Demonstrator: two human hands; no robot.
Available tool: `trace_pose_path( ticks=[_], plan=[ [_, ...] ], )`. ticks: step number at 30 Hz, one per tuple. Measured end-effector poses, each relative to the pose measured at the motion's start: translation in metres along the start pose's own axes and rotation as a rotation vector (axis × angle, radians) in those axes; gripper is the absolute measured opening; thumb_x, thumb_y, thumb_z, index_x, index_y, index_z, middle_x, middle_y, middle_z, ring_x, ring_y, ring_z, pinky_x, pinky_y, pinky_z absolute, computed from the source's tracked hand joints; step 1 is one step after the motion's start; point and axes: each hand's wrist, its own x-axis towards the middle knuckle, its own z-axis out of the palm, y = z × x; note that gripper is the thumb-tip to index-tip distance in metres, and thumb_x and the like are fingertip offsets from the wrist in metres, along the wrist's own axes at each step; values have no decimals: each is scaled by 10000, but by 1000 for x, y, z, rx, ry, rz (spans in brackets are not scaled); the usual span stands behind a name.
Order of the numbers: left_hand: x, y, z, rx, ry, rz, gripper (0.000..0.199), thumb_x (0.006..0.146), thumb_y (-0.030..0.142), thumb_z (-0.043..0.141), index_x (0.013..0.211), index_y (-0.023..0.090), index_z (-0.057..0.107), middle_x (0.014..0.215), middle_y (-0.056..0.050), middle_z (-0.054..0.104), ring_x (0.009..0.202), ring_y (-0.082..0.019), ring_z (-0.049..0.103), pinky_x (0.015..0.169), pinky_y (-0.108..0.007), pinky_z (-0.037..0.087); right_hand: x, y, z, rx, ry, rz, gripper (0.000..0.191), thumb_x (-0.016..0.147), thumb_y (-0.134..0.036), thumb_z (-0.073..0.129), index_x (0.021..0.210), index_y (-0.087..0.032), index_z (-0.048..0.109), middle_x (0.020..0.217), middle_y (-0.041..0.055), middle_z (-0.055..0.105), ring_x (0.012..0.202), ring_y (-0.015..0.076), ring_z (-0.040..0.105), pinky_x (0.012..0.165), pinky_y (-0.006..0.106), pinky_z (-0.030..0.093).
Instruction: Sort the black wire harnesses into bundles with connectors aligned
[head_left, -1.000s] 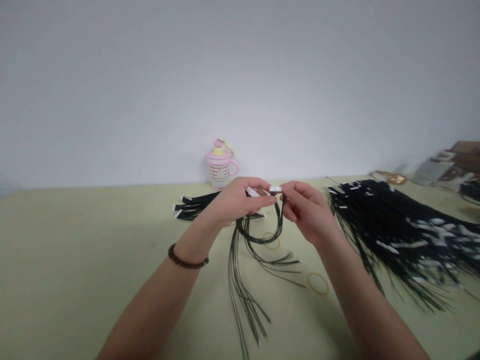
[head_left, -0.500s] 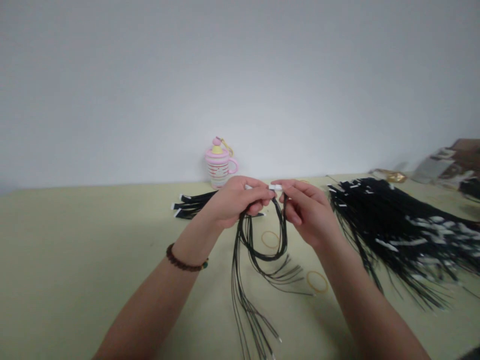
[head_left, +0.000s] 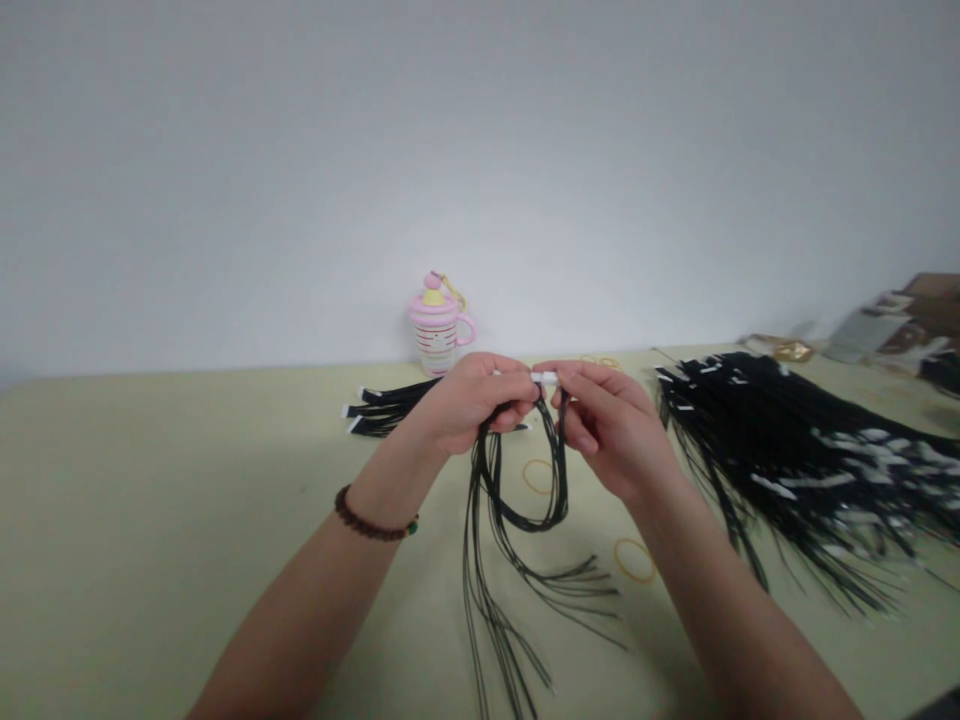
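Note:
Black wire harnesses (head_left: 529, 522) with white connectors (head_left: 544, 379) hang between my two hands over the table. My left hand (head_left: 487, 400) is closed around them near the connector end, fingers and thumb pressed together. With thumb and fingertips my right hand (head_left: 600, 410) pinches a white connector and the wires below it. The connectors of both hands meet or nearly touch; whether they are joined I cannot tell. The wires loop down between the hands, and their loose ends fan out below. Behind my left hand lie several more harnesses (head_left: 386, 410) with white connectors.
A large pile of black wire harnesses (head_left: 787, 440) covers the right side of the pale table (head_left: 150, 520). Yellow rubber bands (head_left: 634, 560) lie beneath and beside the hands. A pink and white striped lidded mug (head_left: 435, 330) stands by the wall. Boxes and bags (head_left: 885, 325) sit at the far right.
My right hand has come slightly left, bringing the connectors closer together. The hanging wire ends have swung a little; both hands keep their hold.

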Motion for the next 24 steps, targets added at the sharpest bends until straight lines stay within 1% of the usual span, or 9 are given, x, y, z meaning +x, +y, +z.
trace_pose_path(
  ticks=[3, 7, 10, 14, 18, 21, 24],
  plan=[
    [0, 1, 2, -5, -22, 1, 115, 665, 163, 533, 564, 112, 517, 440, 50, 435, 360, -15, 342, 366, -167, 207, 1, 0, -1, -1, 5, -5, 165, 777, -248, 587, 846, -145, 696, 488, -41, 550, 314, 5, 319, 352, 185, 144],
    [1, 1, 3, -10, -66, -3, 140, 741, 179, 515, 619, 111, 528, 465, 47, 422, 382, -19, 336, 371, -165, 197, 3, 1, -4, -13, 6, -24, 162, 772, -256, 589, 845, -156, 693, 553, -36, 571, 332, 4, 327, 357, 194, 153],
    [2, -2, 2, -73, -103, -25, 115, 761, 172, 516, 669, 106, 537, 520, 36, 431, 422, -23, 342, 371, -159, 199, 4, 2, -5, -14, 2, -32, 166, 775, -257, 587, 851, -155, 693, 566, -35, 567, 340, 3, 330, 360, 194, 154],
    [5, -6, 1, -132, -122, -37, 126, 779, 215, 548, 704, 114, 554, 615, 14, 473, 477, -31, 377, 364, -152, 203, 4, 4, -5, -41, 1, -49, 161, 771, -255, 599, 846, -153, 697, 555, -33, 558, 357, 8, 342, 366, 188, 160],
    [3, -4, -1, -81, -148, -39, 150, 786, 259, 578, 732, 121, 560, 580, 32, 441, 459, -24, 350, 380, -149, 222, 5, 5, -7, -71, 27, -86, 158, 778, -265, 605, 851, -159, 697, 546, -44, 531, 371, 11, 334, 374, 188, 174],
    [1, -1, -3, 2, -119, -28, 160, 780, 260, 589, 713, 123, 544, 534, 49, 400, 437, -21, 323, 391, -156, 222, 5, 6, -10, -121, 71, -141, 147, 781, -273, 611, 843, -167, 691, 565, -42, 537, 383, 17, 346, 372, 185, 194],
    [-2, 2, -2, 118, -29, 22, 137, 779, 251, 575, 717, 134, 541, 508, 54, 391, 433, -34, 327, 400, -168, 220, 6, 6, -12, -267, 123, -217, 152, 784, -282, 613, 863, -174, 684, 599, -33, 562, 405, 30, 390, 374, 182, 247]
  ],
)
